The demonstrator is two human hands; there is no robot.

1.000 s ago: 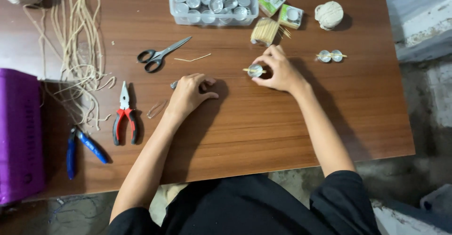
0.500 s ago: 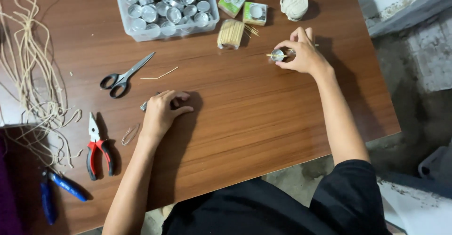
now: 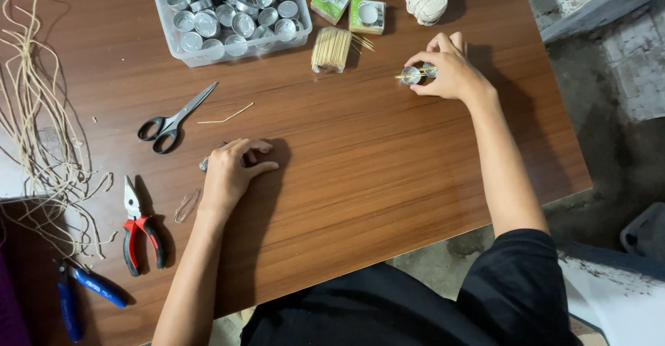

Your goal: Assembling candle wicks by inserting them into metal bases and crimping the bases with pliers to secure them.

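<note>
The left hand (image 3: 230, 173) stays curled over a small metal piece below the scissors (image 3: 173, 119), while the right hand (image 3: 450, 76), well right of the scissors, has carried its pinched tealight cup (image 3: 411, 76) beside another, so the pair looks assembled. All rests on a brown wooden table (image 3: 388, 180) above a rough concrete floor (image 3: 616, 159).

1. Wooden table (image 3: 388, 180), brown laminate, carries all items
2. Far edge: clear plastic tub (image 3: 181, 49) of small metal cups; two small green boxes (image 3: 331, 0); ball of twine (image 3: 426, 2)
3. Bundle of toothpicks (image 3: 331, 49) lies just in front of the boxes
4. Small metal cups (image 3: 411, 76) with a stick across them rest on the top under the right hand (image 3: 454, 76)
5. Scissors (image 3: 173, 119) and a short wick piece (image 3: 225, 116) lie left of centre
6. Left hand (image 3: 228, 174) rests on the top
7. Left edge: loose cords (image 3: 41, 131), red-handled pliers (image 3: 138, 228), blue-handled cutters (image 3: 83, 290)
</note>
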